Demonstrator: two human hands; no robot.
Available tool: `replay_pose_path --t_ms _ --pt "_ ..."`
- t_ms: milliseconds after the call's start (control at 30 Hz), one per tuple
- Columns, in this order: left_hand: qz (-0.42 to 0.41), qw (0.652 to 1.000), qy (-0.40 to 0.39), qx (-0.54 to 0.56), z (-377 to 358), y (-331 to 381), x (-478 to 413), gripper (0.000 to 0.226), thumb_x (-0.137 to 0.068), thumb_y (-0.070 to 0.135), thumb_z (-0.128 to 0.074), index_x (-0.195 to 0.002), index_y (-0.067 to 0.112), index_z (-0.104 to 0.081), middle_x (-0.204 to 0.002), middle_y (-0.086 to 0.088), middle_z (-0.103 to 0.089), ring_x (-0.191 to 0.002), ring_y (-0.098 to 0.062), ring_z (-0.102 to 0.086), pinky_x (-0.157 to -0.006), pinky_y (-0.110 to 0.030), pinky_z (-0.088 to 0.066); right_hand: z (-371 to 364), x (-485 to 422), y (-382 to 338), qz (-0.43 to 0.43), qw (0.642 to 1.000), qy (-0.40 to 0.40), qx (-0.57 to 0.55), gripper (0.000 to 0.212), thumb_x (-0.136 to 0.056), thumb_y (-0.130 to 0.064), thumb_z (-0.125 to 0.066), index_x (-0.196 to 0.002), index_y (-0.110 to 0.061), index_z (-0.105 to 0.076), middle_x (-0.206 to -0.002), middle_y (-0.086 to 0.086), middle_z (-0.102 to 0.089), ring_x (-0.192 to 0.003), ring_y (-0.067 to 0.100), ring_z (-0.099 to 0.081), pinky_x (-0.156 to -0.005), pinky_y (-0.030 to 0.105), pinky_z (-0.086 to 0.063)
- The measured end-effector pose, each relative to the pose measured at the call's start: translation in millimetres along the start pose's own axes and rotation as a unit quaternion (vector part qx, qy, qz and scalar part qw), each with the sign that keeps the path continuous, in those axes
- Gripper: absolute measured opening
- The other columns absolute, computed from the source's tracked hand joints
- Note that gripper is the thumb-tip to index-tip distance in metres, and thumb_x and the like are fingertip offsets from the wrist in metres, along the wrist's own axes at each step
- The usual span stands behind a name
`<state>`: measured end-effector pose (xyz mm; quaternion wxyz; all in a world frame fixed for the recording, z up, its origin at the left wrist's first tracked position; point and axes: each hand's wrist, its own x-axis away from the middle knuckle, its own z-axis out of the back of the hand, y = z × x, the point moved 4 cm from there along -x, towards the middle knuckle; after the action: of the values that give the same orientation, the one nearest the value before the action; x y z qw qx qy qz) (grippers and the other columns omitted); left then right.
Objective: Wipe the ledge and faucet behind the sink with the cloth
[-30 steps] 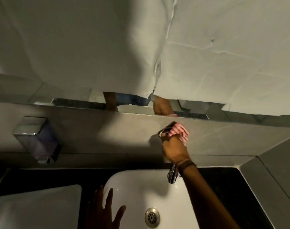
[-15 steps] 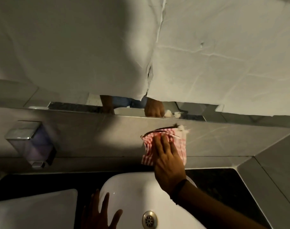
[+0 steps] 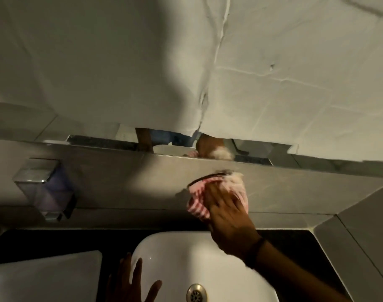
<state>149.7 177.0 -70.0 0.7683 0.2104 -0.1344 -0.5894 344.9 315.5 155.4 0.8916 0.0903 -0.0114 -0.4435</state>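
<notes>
The right hand (image 3: 227,216) lay flat, fingers together, pressing the cloth (image 3: 216,195) against the tiled ledge (image 3: 120,182) just above the sink (image 3: 177,258), while the left hand (image 3: 129,284) rested open, fingers spread, at the sink's near rim. The cloth was bunched, its long axis running roughly up-right to down-left, its loose lower corner hanging toward the basin. With only palm pressure holding it, it could probably slide free or skip the faucet, which the hand hid.

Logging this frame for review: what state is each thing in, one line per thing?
cloth: bunched, pressed flat against the ledge face by the right hand.
right hand: palm down on the cloth, fingers spread.
left hand: open, empty, at the sink's front rim.
sink: empty, drain open.
soap dispenser: wall-mounted, untouched.
faucet: hidden by the right hand.
</notes>
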Motion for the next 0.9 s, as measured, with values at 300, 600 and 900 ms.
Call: replay_pose_path --t_ms 300,600,900 --pt "0.022 0.998 -0.057 0.025 -12 -7 0 0.091 -0.081 0.083 -0.028 -0.139 0.015 -0.041 -0.142 -0.020 -0.040 -0.131 -0.035 -0.037 -0.121 -0.034 0.003 -32 -26 37 -0.355 0.301 -0.099 -0.879 0.068 -0.098 -0.052 -0.057 -0.134 0.005 -0.068 -0.132 0.029 -0.071 -0.126 0.038 -0.069 -0.117 0.049 -0.048" --pt "0.027 0.999 -0.025 -0.028 -4 0 2 0.087 -0.084 0.083 -0.019 -0.130 0.014 -0.046 -0.139 -0.025 -0.046 -0.123 -0.040 -0.039 -0.100 -0.055 -0.036 -44 -26 47 -0.350 0.446 -0.037 -0.823 0.048 -0.107 -0.037 -0.050 -0.099 -0.007 -0.086 -0.107 0.019 -0.081 -0.080 0.021 -0.083 -0.066 0.033 -0.067" --pt "0.032 0.999 -0.031 -0.015 -4 -1 2 0.087 -0.082 0.084 -0.020 -0.130 0.016 -0.046 -0.137 -0.030 -0.054 -0.126 -0.042 -0.040 -0.094 -0.068 -0.043 -3 -41 30 -0.320 0.719 -0.055 -0.614 0.038 -0.108 -0.042 -0.049 -0.127 -0.011 -0.059 -0.135 0.009 -0.062 -0.117 0.031 -0.059 -0.102 0.043 -0.048"
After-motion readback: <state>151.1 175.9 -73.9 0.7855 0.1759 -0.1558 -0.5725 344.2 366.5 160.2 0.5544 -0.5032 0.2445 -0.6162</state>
